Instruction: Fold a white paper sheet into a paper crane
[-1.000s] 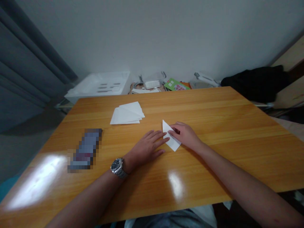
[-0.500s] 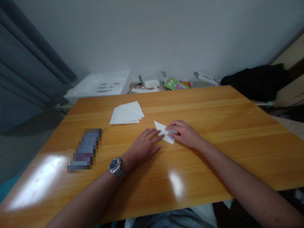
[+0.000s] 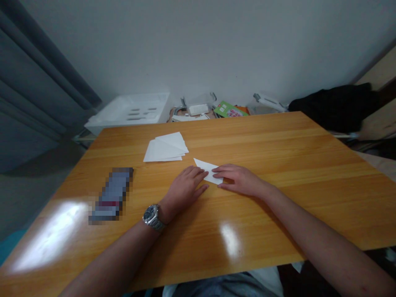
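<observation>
A small folded piece of white paper (image 3: 205, 166) lies on the wooden table in front of me, its pointed corner toward the far left. My left hand (image 3: 185, 185), with a metal watch at the wrist, rests its fingertips on the paper's near left edge, fingers stretched out. From the other side, my right hand (image 3: 238, 179) lays its extended fingers across the right part of the paper, the thumb apart at the near edge. Both hands hide parts of the paper, so its folds are hard to make out.
Several white paper sheets (image 3: 165, 147) lie in a loose stack at the back left of the table (image 3: 278, 152). A blurred-out phone (image 3: 113, 194) is at the left. Beyond the far edge are a white tray (image 3: 123, 109), a green booklet (image 3: 229, 109) and dark cloth (image 3: 334, 107).
The folded paper has shifted slightly left and turned a little. My right hand has moved left with its fingers flatter on the paper; my left hand has drawn slightly left.
</observation>
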`<state>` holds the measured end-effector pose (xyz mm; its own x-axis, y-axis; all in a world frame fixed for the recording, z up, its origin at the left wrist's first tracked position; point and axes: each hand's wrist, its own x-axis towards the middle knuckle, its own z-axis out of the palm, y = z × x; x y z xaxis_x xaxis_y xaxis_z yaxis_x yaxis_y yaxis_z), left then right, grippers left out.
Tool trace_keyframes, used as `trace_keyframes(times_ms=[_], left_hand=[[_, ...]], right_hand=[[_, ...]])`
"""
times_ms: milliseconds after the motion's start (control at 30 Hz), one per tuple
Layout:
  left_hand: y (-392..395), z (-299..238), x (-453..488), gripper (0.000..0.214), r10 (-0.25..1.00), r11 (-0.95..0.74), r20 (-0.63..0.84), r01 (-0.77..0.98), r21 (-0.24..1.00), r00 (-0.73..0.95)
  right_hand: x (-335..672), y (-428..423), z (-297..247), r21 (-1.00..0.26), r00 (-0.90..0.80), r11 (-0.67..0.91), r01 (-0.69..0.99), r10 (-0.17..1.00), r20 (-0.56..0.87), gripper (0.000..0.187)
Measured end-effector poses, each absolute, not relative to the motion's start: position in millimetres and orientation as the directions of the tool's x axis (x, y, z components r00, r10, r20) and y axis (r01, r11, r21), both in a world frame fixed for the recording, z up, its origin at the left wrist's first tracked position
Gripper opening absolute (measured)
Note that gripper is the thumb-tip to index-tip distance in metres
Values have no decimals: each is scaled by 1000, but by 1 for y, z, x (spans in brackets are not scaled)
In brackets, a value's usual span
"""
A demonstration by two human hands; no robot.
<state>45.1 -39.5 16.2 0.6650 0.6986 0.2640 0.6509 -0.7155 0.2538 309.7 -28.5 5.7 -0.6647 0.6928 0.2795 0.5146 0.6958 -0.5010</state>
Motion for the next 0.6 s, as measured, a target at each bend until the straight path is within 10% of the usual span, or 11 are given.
trace_keyframes(times_ms=[600], left_hand=[[-34, 17, 43, 32, 708, -706, 225, 669, 230, 670]], right_hand=[[304, -32, 9, -531, -712, 703, 473, 660, 240, 37]])
